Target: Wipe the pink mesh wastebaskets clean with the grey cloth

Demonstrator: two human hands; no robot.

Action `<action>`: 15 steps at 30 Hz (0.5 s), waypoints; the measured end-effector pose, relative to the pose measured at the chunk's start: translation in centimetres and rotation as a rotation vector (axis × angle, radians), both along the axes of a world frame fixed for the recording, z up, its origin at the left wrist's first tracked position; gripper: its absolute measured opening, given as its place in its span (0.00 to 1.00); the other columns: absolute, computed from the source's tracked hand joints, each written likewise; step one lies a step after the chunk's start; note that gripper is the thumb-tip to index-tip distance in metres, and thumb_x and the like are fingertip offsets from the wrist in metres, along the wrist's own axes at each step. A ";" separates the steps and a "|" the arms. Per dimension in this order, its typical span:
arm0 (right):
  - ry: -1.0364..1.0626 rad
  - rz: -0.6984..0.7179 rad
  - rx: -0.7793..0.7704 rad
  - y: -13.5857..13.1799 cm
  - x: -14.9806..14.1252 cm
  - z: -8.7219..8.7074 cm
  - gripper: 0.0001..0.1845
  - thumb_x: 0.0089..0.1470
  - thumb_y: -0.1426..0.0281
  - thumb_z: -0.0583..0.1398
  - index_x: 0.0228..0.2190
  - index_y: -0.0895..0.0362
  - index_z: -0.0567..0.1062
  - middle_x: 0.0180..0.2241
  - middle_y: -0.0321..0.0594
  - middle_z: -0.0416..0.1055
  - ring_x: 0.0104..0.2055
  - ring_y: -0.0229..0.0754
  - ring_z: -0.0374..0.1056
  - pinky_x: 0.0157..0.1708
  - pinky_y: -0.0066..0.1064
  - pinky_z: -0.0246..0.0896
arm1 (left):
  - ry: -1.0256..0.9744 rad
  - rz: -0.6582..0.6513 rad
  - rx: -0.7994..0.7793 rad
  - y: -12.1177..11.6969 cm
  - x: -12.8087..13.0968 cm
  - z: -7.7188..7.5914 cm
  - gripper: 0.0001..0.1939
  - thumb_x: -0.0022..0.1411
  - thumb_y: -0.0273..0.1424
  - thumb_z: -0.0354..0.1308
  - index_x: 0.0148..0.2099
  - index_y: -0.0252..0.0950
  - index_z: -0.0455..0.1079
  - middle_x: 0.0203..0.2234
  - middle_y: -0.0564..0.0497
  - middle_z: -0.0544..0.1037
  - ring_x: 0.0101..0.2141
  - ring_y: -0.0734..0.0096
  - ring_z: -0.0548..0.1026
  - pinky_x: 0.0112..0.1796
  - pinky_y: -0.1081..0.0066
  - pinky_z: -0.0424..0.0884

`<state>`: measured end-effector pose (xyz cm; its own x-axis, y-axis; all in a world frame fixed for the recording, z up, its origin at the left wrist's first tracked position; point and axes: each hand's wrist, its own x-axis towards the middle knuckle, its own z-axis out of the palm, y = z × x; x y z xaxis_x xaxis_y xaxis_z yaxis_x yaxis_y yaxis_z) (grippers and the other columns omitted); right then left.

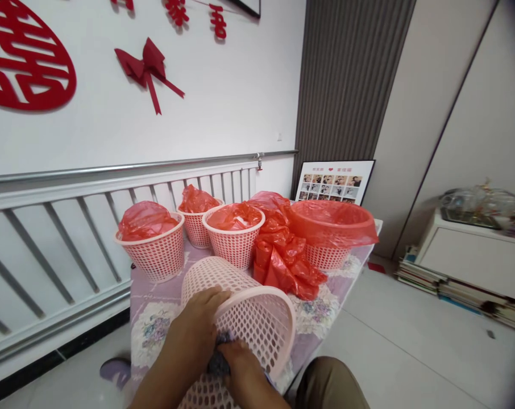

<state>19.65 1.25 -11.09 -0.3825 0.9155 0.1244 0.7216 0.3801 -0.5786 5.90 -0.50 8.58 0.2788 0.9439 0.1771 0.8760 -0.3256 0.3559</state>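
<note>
A pink perforated plastic basket [217, 275] lies tipped on its side on the table, its mouth turned toward the lower right. My left hand [204, 318] is closed on its near rim, fingertips over the outer wall. Just beside it, my right hand [243, 363] grips a dark grey cloth [219, 360] against the basket near the rim. Part of the cloth is hidden under the fingers. Right behind this basket lies a crumpled heap of red plastic bags [283, 261].
Several upright pink baskets with red bags, including a left one [155, 253], a middle one [236, 241] and a large right one [328, 255], stand on the flowered tablecloth [155, 329]. A white radiator [70, 244] runs along the left wall. A photo board [338, 176] leans behind.
</note>
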 end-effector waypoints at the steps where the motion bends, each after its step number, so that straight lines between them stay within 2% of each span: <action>1: 0.020 0.005 -0.032 -0.9 0.4 -0.2 0.30 0.39 0.78 0.60 0.47 0.53 0.78 0.47 0.43 0.77 0.51 0.53 0.69 0.52 0.38 0.62 | -0.018 -0.006 0.010 0.0 -0.2 -0.2 0.39 0.49 0.17 0.46 0.64 0.37 0.66 0.63 0.45 0.68 0.64 0.60 0.63 0.65 0.52 0.56; 4: 0.061 -0.008 -0.078 -2.3 1.0 -0.3 0.34 0.37 0.77 0.59 0.50 0.52 0.77 0.50 0.44 0.76 0.54 0.53 0.68 0.55 0.38 0.60 | -0.166 -0.031 0.048 0.2 -1.4 -1.4 0.35 0.54 0.21 0.49 0.66 0.33 0.62 0.64 0.41 0.66 0.64 0.58 0.63 0.65 0.50 0.56; 6: 0.075 -0.033 -0.069 -2.3 1.1 -0.1 0.35 0.36 0.77 0.59 0.51 0.53 0.77 0.50 0.45 0.75 0.54 0.53 0.68 0.55 0.38 0.60 | -0.321 -0.041 0.097 -0.1 -2.7 -3.2 0.33 0.59 0.27 0.50 0.67 0.31 0.57 0.65 0.39 0.65 0.65 0.56 0.62 0.64 0.49 0.58; 10: 0.102 -0.041 -0.054 -1.9 1.0 0.0 0.34 0.37 0.77 0.58 0.49 0.53 0.77 0.49 0.45 0.76 0.52 0.52 0.69 0.53 0.37 0.61 | -0.519 0.030 0.213 -2.2 -5.5 -9.1 0.33 0.67 0.37 0.50 0.71 0.43 0.47 0.69 0.44 0.57 0.67 0.55 0.58 0.62 0.48 0.62; 11: 0.107 -0.044 -0.055 -1.9 1.1 0.0 0.34 0.37 0.77 0.58 0.50 0.53 0.77 0.49 0.45 0.76 0.52 0.52 0.69 0.53 0.37 0.61 | -0.520 0.062 0.207 -3.0 -5.9 -10.7 0.33 0.68 0.37 0.50 0.71 0.47 0.43 0.69 0.46 0.56 0.66 0.56 0.60 0.61 0.51 0.65; 12: 0.113 -0.050 -0.055 -1.9 1.1 -0.1 0.34 0.37 0.77 0.57 0.50 0.53 0.77 0.49 0.45 0.76 0.53 0.52 0.69 0.54 0.37 0.61 | -0.516 0.087 0.202 -3.9 -6.1 -12.2 0.33 0.69 0.36 0.48 0.71 0.51 0.41 0.68 0.48 0.60 0.64 0.58 0.64 0.58 0.54 0.70; 13: 0.119 -0.054 -0.052 -1.9 1.2 -0.2 0.34 0.38 0.77 0.57 0.50 0.53 0.77 0.50 0.44 0.76 0.53 0.51 0.69 0.54 0.37 0.61 | -0.508 0.110 0.202 -4.9 -6.1 -13.5 0.32 0.70 0.34 0.47 0.71 0.53 0.41 0.63 0.49 0.67 0.61 0.60 0.68 0.55 0.57 0.73; 15: 0.124 -0.058 -0.041 -2.0 1.1 -0.3 0.34 0.38 0.77 0.57 0.50 0.52 0.77 0.49 0.44 0.76 0.52 0.51 0.69 0.53 0.37 0.61 | -0.448 0.183 0.174 -6.5 -5.5 -15.1 0.27 0.69 0.36 0.51 0.68 0.53 0.52 0.58 0.49 0.72 0.58 0.59 0.72 0.52 0.58 0.75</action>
<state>20.77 -0.72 -11.34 -0.3133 0.9409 0.1290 0.6637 0.3141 -0.6789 0.36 -7.03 -6.57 -0.0272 0.9160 0.4001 0.6977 -0.2693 0.6639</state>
